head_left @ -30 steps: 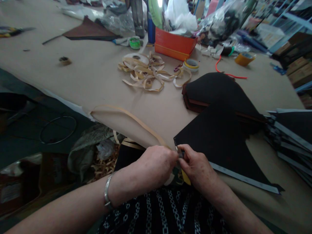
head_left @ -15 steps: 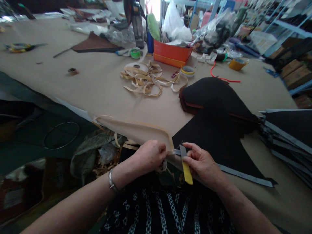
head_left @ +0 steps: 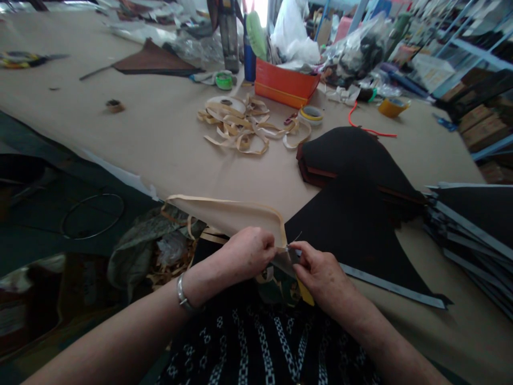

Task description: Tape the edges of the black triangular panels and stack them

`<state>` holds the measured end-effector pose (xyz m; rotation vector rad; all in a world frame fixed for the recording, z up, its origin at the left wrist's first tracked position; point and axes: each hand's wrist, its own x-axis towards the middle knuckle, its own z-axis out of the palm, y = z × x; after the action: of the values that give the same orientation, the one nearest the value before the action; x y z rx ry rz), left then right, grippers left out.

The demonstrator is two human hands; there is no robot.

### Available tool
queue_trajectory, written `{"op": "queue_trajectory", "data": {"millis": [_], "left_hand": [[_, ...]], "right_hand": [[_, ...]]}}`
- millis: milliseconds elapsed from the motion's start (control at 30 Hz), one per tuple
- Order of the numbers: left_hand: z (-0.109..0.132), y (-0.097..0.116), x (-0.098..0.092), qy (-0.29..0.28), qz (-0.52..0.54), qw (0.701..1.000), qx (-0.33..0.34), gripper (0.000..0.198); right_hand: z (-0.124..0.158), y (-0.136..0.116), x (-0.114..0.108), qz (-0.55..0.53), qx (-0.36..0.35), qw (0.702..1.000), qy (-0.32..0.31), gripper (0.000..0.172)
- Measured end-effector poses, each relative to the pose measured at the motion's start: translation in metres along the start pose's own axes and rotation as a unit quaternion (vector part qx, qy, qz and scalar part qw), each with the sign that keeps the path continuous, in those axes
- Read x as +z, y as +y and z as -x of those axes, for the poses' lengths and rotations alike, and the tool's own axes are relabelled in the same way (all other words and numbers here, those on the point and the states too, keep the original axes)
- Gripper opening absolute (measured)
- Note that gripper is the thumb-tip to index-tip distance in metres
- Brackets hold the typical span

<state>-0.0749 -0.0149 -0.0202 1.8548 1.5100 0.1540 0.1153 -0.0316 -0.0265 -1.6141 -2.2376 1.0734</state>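
My left hand (head_left: 252, 250) is closed at the near corner of a beige panel (head_left: 228, 214), whose rim carries a tan strip of tape (head_left: 281, 227). Its fingertips pinch the panel's edge. Right beside it, my right hand (head_left: 320, 267) is closed around a flat tool with a yellow handle (head_left: 305, 291). The tool's grey blade-like part is mostly hidden by the fingers. The right thumb and forefinger come together at the panel's corner, close to the left fingertips. A thin thread (head_left: 297, 236) sticks up there.
Black pieces (head_left: 352, 224) lie stacked to the right, beside a pile with grey edges (head_left: 476, 230). Loose tan tape (head_left: 240, 125), a yellow tape roll (head_left: 310, 114) and a red-orange box (head_left: 284, 85) sit farther back. Scraps and bags (head_left: 140, 254) are below the table's left edge.
My right hand has moved slightly left towards the panel's corner, and the tool has turned so that its grey part is mostly hidden. The left hand stays pinched on the panel.
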Motion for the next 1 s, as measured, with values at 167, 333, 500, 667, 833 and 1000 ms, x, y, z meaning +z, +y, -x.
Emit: {"op": "queue_trajectory", "data": {"millis": [167,333,500,667,833,1000], "left_hand": [[0.005,0.008,0.002,-0.004,0.032,0.999,0.025,0.029],[0.015,0.018,0.005,-0.030,0.080,0.994,0.070,0.027],[0.021,0.034,0.010,-0.021,0.106,0.990,0.093,0.027],[0.024,0.055,0.012,-0.018,0.185,0.970,0.157,0.023],[0.035,0.023,-0.001,0.070,0.283,0.954,0.067,0.026],[0.086,-0.036,-0.043,0.234,0.324,0.915,-0.055,0.027]], "right_hand": [[-0.001,-0.005,0.003,0.056,0.018,0.998,-0.007,0.027],[-0.001,-0.006,0.002,0.065,0.006,0.998,-0.018,0.028],[-0.003,-0.008,-0.002,0.075,-0.005,0.996,-0.044,0.024],[-0.008,0.003,0.001,0.044,-0.012,0.998,-0.048,0.014],[0.000,0.019,0.000,-0.116,-0.021,0.993,-0.014,0.042],[0.024,0.030,-0.013,-0.178,0.020,0.983,-0.025,0.043]]}}
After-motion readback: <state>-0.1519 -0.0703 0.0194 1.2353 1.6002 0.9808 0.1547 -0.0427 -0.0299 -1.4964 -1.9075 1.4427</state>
